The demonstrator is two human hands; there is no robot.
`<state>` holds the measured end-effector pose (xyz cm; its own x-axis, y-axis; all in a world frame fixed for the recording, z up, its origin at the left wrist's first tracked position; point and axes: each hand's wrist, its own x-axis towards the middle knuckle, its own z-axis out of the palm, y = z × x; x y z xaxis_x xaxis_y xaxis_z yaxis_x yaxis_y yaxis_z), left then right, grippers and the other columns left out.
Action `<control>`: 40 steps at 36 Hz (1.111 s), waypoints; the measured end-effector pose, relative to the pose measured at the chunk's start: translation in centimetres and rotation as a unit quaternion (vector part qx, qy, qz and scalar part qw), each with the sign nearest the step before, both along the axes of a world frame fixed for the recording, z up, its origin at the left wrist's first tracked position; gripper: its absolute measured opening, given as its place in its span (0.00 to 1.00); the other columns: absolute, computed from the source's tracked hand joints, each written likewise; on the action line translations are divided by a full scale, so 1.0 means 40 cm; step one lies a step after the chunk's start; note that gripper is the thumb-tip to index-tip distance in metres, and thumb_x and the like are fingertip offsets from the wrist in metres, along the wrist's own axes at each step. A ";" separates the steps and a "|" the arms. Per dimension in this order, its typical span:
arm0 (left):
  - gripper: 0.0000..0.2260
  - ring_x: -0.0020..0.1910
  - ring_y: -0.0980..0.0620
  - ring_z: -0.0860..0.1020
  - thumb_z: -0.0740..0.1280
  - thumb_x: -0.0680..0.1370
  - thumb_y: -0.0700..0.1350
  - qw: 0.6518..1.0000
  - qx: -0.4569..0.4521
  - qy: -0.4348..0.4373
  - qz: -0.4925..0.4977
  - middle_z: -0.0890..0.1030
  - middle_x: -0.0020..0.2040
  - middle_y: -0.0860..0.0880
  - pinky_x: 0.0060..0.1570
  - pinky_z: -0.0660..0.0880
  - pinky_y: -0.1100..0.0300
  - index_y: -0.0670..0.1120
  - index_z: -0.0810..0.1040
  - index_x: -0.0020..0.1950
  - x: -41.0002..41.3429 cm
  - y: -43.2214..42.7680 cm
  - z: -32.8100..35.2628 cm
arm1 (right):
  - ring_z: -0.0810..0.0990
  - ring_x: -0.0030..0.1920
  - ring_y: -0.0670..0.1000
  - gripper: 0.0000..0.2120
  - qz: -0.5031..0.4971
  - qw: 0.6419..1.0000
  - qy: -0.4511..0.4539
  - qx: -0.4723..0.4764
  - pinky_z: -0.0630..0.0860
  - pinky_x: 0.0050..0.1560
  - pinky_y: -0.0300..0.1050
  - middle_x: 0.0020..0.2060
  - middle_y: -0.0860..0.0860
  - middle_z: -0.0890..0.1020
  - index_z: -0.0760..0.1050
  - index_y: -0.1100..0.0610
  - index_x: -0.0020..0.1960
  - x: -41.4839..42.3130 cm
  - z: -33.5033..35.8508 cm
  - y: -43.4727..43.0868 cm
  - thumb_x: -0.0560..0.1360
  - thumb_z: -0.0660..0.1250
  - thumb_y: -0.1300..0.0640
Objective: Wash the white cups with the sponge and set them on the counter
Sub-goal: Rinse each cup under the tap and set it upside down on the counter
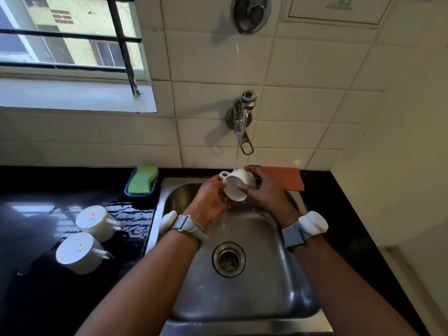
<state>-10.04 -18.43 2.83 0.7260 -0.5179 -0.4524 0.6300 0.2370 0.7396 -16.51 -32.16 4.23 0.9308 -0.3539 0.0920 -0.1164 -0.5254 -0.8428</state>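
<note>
A white cup (236,184) lies on its side over the steel sink (278,275), under water running from the wall tap (243,122). My left hand (211,197) cups it from below on the left, near the handle. My right hand (263,187) grips it from the right, thumb on the rim and fingers over the body. Two more white cups (93,220) (77,252) stand upside down on the black counter (36,214) left of the sink. The green sponge (142,179) rests in a blue tray (128,192) at the sink's back left corner.
An orange cloth (288,180) lies on the counter behind the sink on the right. The drain (228,259) sits in the middle of the basin. A barred window (68,37) is up left, and a tiled wall (303,81) backs the sink.
</note>
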 end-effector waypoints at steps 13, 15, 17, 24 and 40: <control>0.22 0.62 0.36 0.74 0.66 0.77 0.44 0.998 -0.063 -0.014 0.005 0.71 0.66 0.39 0.53 0.77 0.42 0.51 0.67 0.71 0.019 0.080 0.026 | 0.77 0.48 0.55 0.09 -0.041 0.962 0.041 0.268 0.76 0.47 0.50 0.44 0.53 0.79 0.77 0.52 0.43 0.077 0.011 0.059 0.79 0.61 0.51; 0.23 0.60 0.36 0.75 0.68 0.76 0.41 0.998 -0.057 -0.029 0.018 0.73 0.64 0.39 0.50 0.78 0.42 0.50 0.69 0.70 0.021 0.085 0.028 | 0.77 0.48 0.55 0.09 -0.038 0.959 0.041 0.279 0.77 0.43 0.46 0.46 0.55 0.79 0.77 0.52 0.44 0.075 0.010 0.063 0.80 0.60 0.54; 0.21 0.58 0.36 0.76 0.69 0.74 0.38 0.997 -0.046 -0.050 0.022 0.75 0.61 0.39 0.44 0.80 0.45 0.51 0.72 0.65 0.022 0.088 0.028 | 0.77 0.48 0.53 0.08 -0.037 0.956 0.044 0.286 0.78 0.39 0.43 0.48 0.56 0.78 0.76 0.53 0.46 0.071 0.006 0.066 0.80 0.59 0.56; 0.30 0.59 0.42 0.77 0.73 0.68 0.29 0.966 0.143 -0.215 0.020 0.77 0.62 0.39 0.54 0.78 0.44 0.42 0.69 0.67 0.009 0.090 -0.004 | 0.79 0.52 0.55 0.10 -0.015 0.997 0.078 -0.019 0.76 0.55 0.50 0.52 0.57 0.81 0.77 0.62 0.55 0.046 -0.030 0.056 0.75 0.65 0.61; 0.25 0.56 0.46 0.78 0.72 0.71 0.39 0.680 0.401 -0.612 -0.042 0.78 0.57 0.42 0.55 0.77 0.53 0.41 0.69 0.66 -0.091 0.144 -0.074 | 0.81 0.46 0.51 0.08 0.038 0.981 0.087 -0.170 0.75 0.47 0.43 0.45 0.54 0.84 0.81 0.57 0.50 0.019 -0.067 0.129 0.74 0.69 0.54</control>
<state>-13.70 -12.66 -0.14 0.7958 -0.5236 0.3041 -0.5885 -0.5507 0.5919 -15.76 -27.01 1.57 0.9655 -0.2588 0.0302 -0.1921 -0.7853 -0.5886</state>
